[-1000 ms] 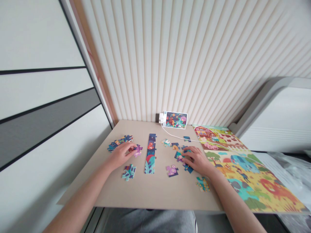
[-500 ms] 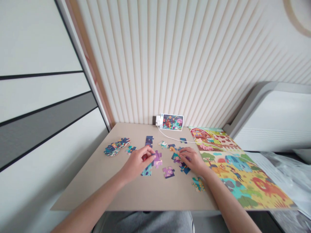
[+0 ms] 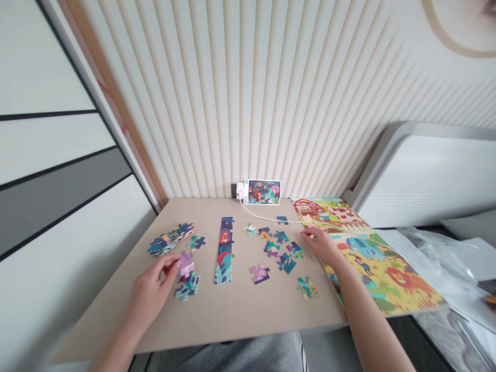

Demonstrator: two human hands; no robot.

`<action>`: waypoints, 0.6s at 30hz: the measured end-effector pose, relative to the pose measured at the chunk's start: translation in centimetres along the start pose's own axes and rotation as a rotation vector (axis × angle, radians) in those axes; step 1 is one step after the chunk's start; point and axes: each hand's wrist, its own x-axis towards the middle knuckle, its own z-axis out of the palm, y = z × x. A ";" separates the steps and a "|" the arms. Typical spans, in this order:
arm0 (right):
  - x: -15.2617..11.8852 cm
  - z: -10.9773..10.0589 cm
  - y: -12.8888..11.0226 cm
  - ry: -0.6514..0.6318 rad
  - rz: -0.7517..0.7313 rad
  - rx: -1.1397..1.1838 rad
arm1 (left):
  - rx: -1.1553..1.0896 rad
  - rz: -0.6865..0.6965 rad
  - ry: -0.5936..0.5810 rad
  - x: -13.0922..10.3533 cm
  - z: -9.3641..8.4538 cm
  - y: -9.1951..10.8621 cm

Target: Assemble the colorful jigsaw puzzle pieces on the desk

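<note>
My left hand (image 3: 155, 281) pinches a purple jigsaw piece (image 3: 186, 262) between thumb and fingertips, at the left of the table. Just below that piece lies a teal leafy jigsaw piece (image 3: 188, 287), which it touches or overlaps; I cannot tell whether they are joined. To the right of my left hand, a tall narrow strip of joined jigsaw pieces (image 3: 225, 248) lies flat. My right hand (image 3: 320, 243) has its fingers drawn together at the table's right side, by the animal picture, with nothing visible in them. Several loose jigsaw pieces (image 3: 287, 262) lie to its left.
A heap of jigsaw pieces (image 3: 170, 239) lies at the left. A picture card (image 3: 262, 192) leans against the ribbed wall beside a white charger (image 3: 239, 191), whose cable (image 3: 271, 220) runs rightward. Finished-looking animal pictures (image 3: 387, 268) cover the table's right side.
My left hand has moved left, away from the strip, with the purple piece. My right hand has shifted right, off the loose pieces. The view has turned slightly.
</note>
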 end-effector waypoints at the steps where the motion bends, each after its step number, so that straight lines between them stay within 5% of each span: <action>1: -0.1 0.2 -0.2 -0.047 -0.046 0.014 | 0.017 -0.009 0.015 -0.2 0.1 -0.5; 7: -0.3 0.9 -0.9 -0.149 -0.167 0.033 | 0.055 -0.138 0.076 -1.0 0.5 -1.0; 18: -0.4 1.0 -0.5 -0.162 -0.196 0.015 | 0.061 -0.127 0.030 -1.3 0.9 -1.3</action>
